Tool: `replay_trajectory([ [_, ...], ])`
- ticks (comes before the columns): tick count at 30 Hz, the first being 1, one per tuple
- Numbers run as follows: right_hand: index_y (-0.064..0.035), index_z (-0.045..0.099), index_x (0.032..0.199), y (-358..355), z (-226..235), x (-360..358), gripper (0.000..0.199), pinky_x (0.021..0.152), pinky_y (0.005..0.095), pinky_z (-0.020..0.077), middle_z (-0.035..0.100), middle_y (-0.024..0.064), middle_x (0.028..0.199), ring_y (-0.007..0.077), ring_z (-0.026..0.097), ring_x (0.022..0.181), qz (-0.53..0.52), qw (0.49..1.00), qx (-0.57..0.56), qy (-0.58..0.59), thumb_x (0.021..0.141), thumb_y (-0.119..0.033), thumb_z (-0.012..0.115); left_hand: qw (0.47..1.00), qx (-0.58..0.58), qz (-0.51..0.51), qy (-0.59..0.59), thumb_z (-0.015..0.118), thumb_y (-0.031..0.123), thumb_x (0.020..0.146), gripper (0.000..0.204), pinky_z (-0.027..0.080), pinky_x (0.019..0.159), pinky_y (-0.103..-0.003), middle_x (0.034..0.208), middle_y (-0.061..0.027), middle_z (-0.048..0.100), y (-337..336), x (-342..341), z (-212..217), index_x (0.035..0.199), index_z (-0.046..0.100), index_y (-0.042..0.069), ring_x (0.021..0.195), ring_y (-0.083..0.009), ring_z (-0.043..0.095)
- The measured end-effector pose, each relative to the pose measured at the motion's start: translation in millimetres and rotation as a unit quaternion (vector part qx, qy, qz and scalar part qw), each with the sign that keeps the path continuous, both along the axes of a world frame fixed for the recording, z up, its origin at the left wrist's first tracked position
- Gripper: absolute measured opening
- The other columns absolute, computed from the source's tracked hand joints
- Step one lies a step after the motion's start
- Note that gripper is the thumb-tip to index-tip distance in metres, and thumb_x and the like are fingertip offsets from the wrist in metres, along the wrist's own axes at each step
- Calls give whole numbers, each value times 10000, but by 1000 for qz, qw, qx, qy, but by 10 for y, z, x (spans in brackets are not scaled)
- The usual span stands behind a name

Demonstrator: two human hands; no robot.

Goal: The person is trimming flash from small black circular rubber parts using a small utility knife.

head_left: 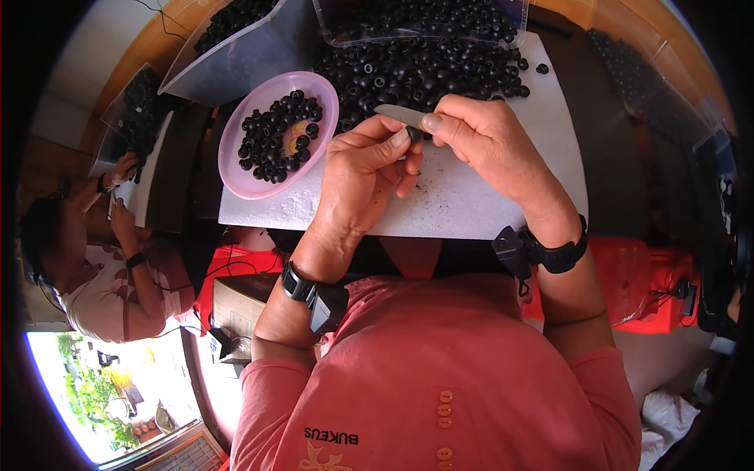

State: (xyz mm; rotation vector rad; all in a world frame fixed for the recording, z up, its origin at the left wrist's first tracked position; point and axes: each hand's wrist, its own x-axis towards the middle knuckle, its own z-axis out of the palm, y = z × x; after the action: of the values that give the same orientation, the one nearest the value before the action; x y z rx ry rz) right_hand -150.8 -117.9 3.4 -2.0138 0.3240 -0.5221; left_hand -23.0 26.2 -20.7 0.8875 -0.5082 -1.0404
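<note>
Two hands, one small black rubber ring point(414, 135) pinched between them, above the white foam board point(471, 196).
pink bowl point(236, 169): at 9 o'clock of the hands, part full of rings; an elbow nudge could tip it.
left hand point(361, 177): fingers clamped on the ring; a loose grip risks dropping it.
right hand point(479, 137): closed on a small blade point(397, 114), tip at the ring, close to the left thumb; a slip could cut it.
loose ring pile point(424, 71): at 12 o'clock, may roll off the edge.

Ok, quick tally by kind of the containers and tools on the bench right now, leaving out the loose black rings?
Pink bowl with black rings: 1
Clear plastic trays: 2, one upper left, one at the top
White foam work board: 1
Small blade, at the right hand: 1
Black ring piece, pinched in the left hand: 1
Total: 6
</note>
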Motion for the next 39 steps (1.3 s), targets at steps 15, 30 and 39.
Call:
replay_trajectory([
  [15, -16, 640, 818, 7, 19, -11, 259, 528, 355, 410, 566, 120, 607, 184, 535, 531, 58, 996, -75, 3, 958, -233, 627, 999, -3, -14, 31, 575, 80, 991, 170, 394, 466, -237, 859, -99, 638, 27, 79, -121, 1078, 638, -52, 668, -142, 575],
  [30, -6, 645, 806, -21, -12, -1, 283, 519, 317, 403, 622, 86, 642, 124, 520, 549, -3, 1000, -9, -6, 967, -238, 623, 997, -41, -36, 47, 576, 85, 994, 146, 377, 477, -242, 912, -105, 627, 9, 109, -106, 1055, 637, -33, 689, -146, 559],
  [39, -18, 640, 803, -12, -38, 0, 260, 512, 331, 405, 604, 92, 621, 166, 526, 525, 10, 999, -42, -12, 962, -223, 620, 995, -37, -64, 70, 558, 89, 1002, 170, 363, 460, -233, 914, -111, 629, 5, 123, -126, 1072, 635, -45, 670, -144, 545],
])
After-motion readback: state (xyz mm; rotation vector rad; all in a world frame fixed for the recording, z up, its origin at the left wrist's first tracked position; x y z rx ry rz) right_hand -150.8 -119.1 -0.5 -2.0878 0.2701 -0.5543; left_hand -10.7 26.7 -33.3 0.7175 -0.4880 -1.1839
